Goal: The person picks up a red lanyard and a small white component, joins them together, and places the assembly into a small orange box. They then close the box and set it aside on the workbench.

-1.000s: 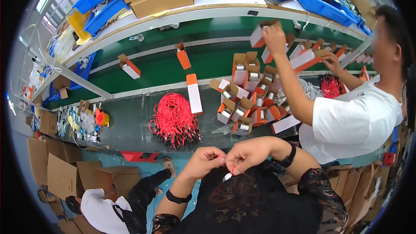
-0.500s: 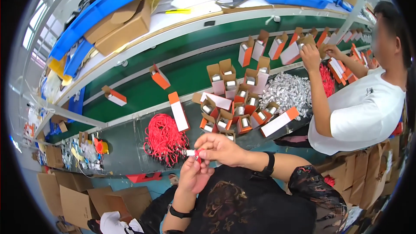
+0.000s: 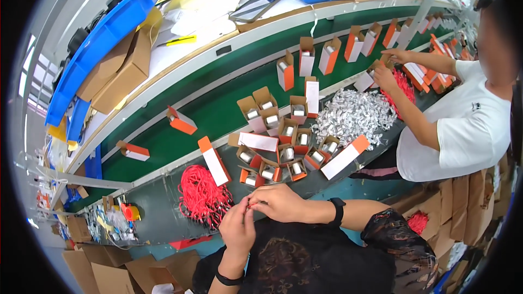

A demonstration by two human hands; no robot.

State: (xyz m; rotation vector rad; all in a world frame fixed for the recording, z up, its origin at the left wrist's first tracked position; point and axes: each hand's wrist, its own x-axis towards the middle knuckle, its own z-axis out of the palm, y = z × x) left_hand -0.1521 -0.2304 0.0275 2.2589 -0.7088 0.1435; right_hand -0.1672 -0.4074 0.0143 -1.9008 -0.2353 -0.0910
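Observation:
My left hand (image 3: 238, 230) and my right hand (image 3: 277, 202) meet in front of my chest, fingertips pinched together. Between them is a sliver of red cord (image 3: 251, 205); the fingers hide most of it. Just left of my hands, a heap of red cords with dark ends (image 3: 202, 193) lies on the dark bench. Beyond my right hand stand several open white-and-orange boxes (image 3: 287, 154) with white-silver cylindrical items in them. A pile of small silver-white wrapped pieces (image 3: 353, 115) lies to their right.
A green conveyor belt (image 3: 141, 130) carries spaced open boxes behind the bench. At right, a co-worker in a white shirt (image 3: 463, 125) handles a box beside another red cord heap (image 3: 402, 92). Blue trays (image 3: 103, 54) sit on the shelf above. Cartons (image 3: 111, 272) stand at lower left.
My hands have drawn closer together, covering the red cord and white piece that showed between them. The co-worker's hands have lowered with a box. The whole view has shifted.

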